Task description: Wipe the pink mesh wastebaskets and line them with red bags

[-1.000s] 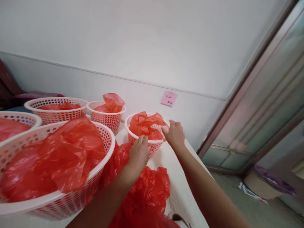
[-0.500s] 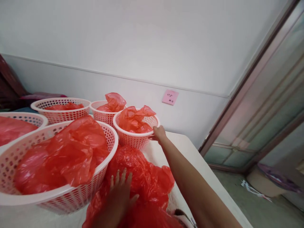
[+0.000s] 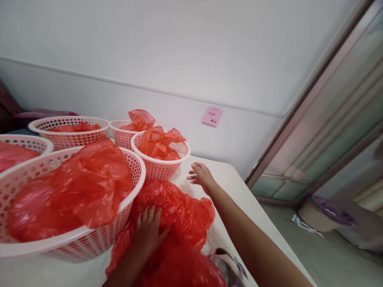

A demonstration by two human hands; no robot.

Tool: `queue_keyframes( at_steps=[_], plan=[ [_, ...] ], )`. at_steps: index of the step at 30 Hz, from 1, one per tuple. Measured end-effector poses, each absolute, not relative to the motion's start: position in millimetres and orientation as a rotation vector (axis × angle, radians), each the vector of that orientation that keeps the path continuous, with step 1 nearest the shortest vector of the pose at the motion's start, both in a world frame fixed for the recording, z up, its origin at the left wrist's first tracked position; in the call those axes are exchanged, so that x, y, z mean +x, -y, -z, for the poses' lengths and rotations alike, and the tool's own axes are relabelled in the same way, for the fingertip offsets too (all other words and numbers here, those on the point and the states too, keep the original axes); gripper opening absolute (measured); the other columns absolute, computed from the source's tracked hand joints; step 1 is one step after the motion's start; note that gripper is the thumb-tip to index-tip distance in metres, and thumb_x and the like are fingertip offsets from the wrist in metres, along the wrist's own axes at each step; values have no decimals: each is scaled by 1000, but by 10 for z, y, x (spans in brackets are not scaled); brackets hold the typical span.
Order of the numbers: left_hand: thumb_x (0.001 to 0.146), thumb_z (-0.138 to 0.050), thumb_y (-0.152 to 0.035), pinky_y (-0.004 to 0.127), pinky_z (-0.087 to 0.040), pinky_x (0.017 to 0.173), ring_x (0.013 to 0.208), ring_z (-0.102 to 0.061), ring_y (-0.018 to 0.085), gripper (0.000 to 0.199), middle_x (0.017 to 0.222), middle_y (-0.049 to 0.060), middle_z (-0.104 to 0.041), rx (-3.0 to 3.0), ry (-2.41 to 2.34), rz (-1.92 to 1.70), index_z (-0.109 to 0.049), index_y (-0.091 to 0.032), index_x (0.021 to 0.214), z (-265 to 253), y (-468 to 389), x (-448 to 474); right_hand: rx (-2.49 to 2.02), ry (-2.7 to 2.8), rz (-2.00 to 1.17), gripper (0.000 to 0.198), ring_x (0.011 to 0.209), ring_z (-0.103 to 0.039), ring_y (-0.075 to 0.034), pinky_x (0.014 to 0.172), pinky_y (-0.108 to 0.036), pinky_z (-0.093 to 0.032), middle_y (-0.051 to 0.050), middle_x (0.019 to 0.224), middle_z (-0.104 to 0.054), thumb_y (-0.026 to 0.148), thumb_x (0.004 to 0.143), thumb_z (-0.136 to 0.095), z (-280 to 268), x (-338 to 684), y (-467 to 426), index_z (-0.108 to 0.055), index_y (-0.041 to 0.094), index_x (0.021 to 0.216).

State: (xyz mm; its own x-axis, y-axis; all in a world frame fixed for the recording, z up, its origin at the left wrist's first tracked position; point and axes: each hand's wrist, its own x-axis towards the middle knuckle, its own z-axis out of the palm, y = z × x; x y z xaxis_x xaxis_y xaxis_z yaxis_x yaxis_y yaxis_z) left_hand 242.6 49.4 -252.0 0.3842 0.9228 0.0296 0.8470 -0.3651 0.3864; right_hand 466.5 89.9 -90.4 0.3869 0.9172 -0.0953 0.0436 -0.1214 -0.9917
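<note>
My left hand [image 3: 149, 229] lies with fingers spread on a crumpled red plastic bag [image 3: 176, 203] at the front of the table. Off to the right, my right hand [image 3: 202, 175] is in the air over the white tabletop, fingers apart and holding nothing. Just left of it stands a small pink perforated basket [image 3: 158, 169] with a red plastic bag [image 3: 160, 143] bunched inside. A large pink basket [image 3: 139, 177] is close by my left hand, and a puffed red bag [image 3: 89, 183] fills it.
More pink baskets [image 3: 70, 139] with red bags stand at the back left. A pink note [image 3: 212, 116] is stuck on the wall. Some patterned cloth [image 3: 226, 265] lies at the table's front. A bin with a purple liner [image 3: 332, 211] stands on the floor at right.
My right hand has let go of the small basket's rim and moved away from it, fingers opened. My left hand still rests on the red bag. The view has shifted slightly.
</note>
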Motion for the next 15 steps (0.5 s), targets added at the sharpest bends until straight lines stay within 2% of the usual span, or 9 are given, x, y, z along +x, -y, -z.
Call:
queue_keyframes(
  at_steps=[2, 4, 7, 9, 10, 12, 13, 15],
  plan=[
    [80, -53, -53, 58, -19, 115, 143, -28, 42, 78, 155, 22, -35, 2319, -1525, -387, -45, -9, 144, 2469, -500, 2404, -1497, 914, -957, 30, 58, -65, -14, 49, -22, -47, -2, 78, -63, 41, 87, -58, 1021, 4634, -489, -53, 19, 106],
    [80, -54, -54, 58, -21, 114, 142, -30, 41, 79, 154, 23, -36, 2296, -1502, -446, -45, -7, 143, 2364, -465, 2368, -1505, 922, -960, 30, 51, -58, -11, 46, -20, -41, -1, 65, -60, 46, 83, -60, 1175, 4564, -79, -56, 16, 86],
    [80, -54, -52, 55, -22, 115, 142, -31, 39, 75, 153, 22, -38, 2269, -1462, -588, -47, -7, 140, 2071, -281, 2280, -1460, 923, -999, 46, 47, -49, -9, 43, -20, -35, 1, 59, -57, 62, 78, -60, 1370, 4409, 454, -57, 16, 74],
    [86, -48, -52, 49, -28, 114, 138, -39, 33, 65, 147, 19, -48, 2240, -1396, -722, -50, -10, 135, 1783, -60, 2191, -1396, 908, -1036, 56, 46, -48, -8, 43, -20, -34, 2, 58, -56, 72, 76, -58, 1399, 4276, 736, -58, 16, 75],
    [89, -42, -53, 44, -34, 110, 130, -48, 29, 57, 138, 16, -56, 2187, -1329, -811, -54, -13, 129, 1618, 73, 2138, -1355, 900, -1055, 60, 46, -48, -8, 43, -20, -34, 2, 58, -56, 76, 75, -55, 1370, 4201, 856, -59, 16, 75],
    [94, -32, -55, 35, -47, 91, 100, -62, 22, 47, 104, 8, -68, 1973, -1138, -994, -62, -20, 104, 1263, 354, 2015, -1248, 890, -1095, 66, 45, -47, -8, 43, -21, -34, 1, 56, -55, 81, 76, -49, 1220, 4038, 1067, -60, 16, 72],
    [94, -29, -58, 32, -49, 79, 83, -62, 19, 50, 85, 4, -66, 1826, -1042, -1073, -62, -21, 89, 1081, 490, 1947, -1181, 884, -1109, 68, 43, -46, -8, 43, -21, -34, 1, 55, -54, 82, 76, -47, 1100, 3953, 1164, -61, 15, 70],
    [91, -23, -67, 28, -43, 60, 59, -51, 15, 61, 60, 0, -53, 1561, -893, -1153, -56, -22, 67, 722, 734, 1804, -1035, 871, -1103, 71, 41, -43, -7, 42, -21, -32, 1, 51, -52, 83, 78, -43, 788, 3788, 1354, -61, 15, 66]
  ],
)
